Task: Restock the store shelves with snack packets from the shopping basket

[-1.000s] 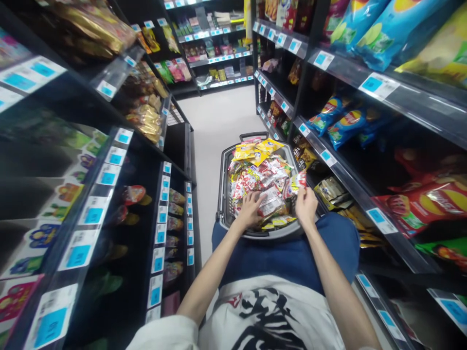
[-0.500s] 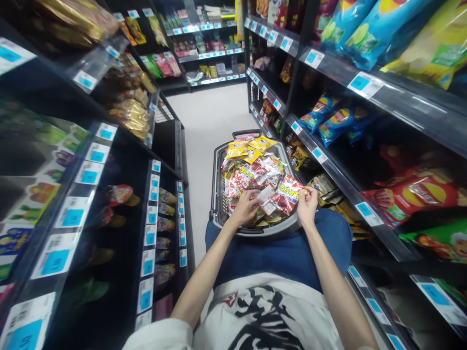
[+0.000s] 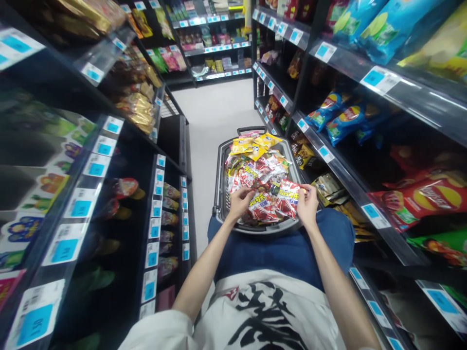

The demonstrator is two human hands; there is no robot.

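A grey shopping basket heaped with small snack packets rests against my lap. My right hand pinches the right edge of a red and white snack packet with yellow lettering, over the basket's near right side. At the near left, my left hand has its thumb and fingers closed at the edge of another red snack packet, also printed in yellow. Yellow packets lie on top of the heap at its far end, beside the raised handle.
Dark shelves with price tags line the aisle on the left. On the right, shelves carry blue chip bags and a red chip bag. Pale floor runs ahead to a back shelf.
My left hand has moved slightly left and closed on a red packet, whose printed front now shows. My right hand still holds its packet. The view has shifted slightly.
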